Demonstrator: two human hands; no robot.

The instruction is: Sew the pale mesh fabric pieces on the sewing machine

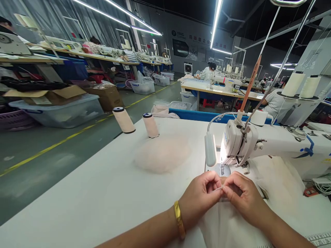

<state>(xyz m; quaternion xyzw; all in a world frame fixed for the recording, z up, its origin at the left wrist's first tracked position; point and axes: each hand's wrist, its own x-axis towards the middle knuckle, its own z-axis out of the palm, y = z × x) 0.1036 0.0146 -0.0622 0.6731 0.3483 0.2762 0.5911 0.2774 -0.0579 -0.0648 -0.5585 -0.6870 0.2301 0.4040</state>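
Note:
My left hand [204,193], with a gold bracelet [179,219] at its wrist, pinches the edge of a sheer pale fabric [224,224]. Touching it from the right, my right hand [241,194] pinches the same edge. Both sets of fingertips meet just in front of the needle plate [224,170] of a white sewing machine [274,137]. The fabric hangs down below my hands over the table's front. More sheer fabric [279,182] lies under the machine arm. A small lamp [210,150] stands left of the needle area.
On the white table [90,193] lies a round heap of sheer peach fabric [162,153]. Two peach thread cones [124,120] [151,125] stand near its far edge. A ruler [320,238] is at the lower right, an orange-and-black tool [311,191] at the right. People work at machines farther back.

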